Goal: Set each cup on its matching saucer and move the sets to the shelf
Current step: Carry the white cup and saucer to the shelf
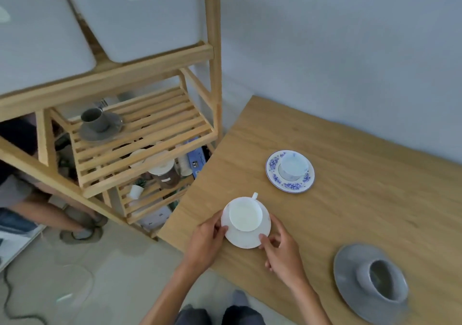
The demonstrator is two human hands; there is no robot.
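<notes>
The wooden shelf (140, 135) fills the ten o'clock side of the room, two pale bins (140, 17) on its top tier and a dark grey cup and saucer (100, 125) already parked on the slatted middle tier. The counter (350, 199) runs from centre out to four o'clock. On it sit three sets: a big grey cup and saucer (370, 282) at five o'clock, a blue-patterned cup and saucer (290, 171) at about two o'clock from the hands, and nearest the counter's corner the white saucer (246, 232) with the white cup (245, 213) standing upright on it, handle pointing away.

The left hand (205, 244) pinches the saucer's rim at nine o'clock; the right hand (280, 252) curls its fingers on the rim at about four o'clock. So both have a grip on the saucer, neither on the cup. I can't tell whether it has left the counter.

This looks like the carry of the white set to the shelf. To do it well, I'd say keep the saucer dead level and lift with both sides together, since the cup only rests loose on it and could slide. Swing slowly toward ten o'clock, clear the shelf's front rail, and set it down on the bare slats to the right of the grey set, flat across several slats so it doesn't rock.
</notes>
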